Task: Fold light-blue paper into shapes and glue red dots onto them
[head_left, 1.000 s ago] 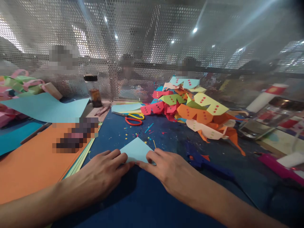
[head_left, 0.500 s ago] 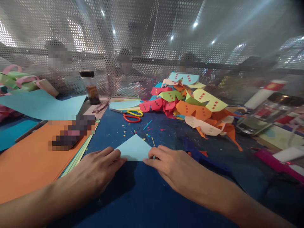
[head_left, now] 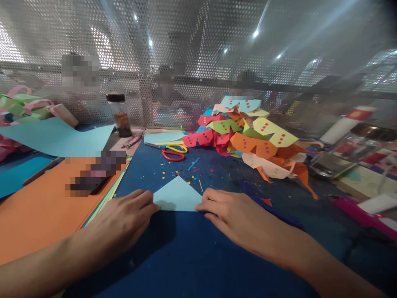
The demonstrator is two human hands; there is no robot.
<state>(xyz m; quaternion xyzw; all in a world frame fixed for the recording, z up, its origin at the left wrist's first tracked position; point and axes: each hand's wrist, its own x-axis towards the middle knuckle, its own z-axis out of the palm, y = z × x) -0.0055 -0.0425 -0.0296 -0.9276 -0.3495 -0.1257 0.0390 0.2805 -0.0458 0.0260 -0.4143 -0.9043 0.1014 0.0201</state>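
Head view: both bare hands grip one folded light-blue paper, triangular, lying on the blue table between them, peak pointing away from the person, straight edge nearest. Left hand has curled fingers and thumb closed on the left corner; right hand has its fingers closed on the right corner, can't tell if that thumb touches too. Just beyond the grip: tiny paper bits and a blue strip. Farther beyond, slightly left: scissors, red and yellow handles. Left of left hand: orange sheets, pixelated dark item on top. Past that, lidded jar. Beyond right hand, to its right: heap of coloured paper cutouts. Dark-blue tool just beside right hand, details too dark.
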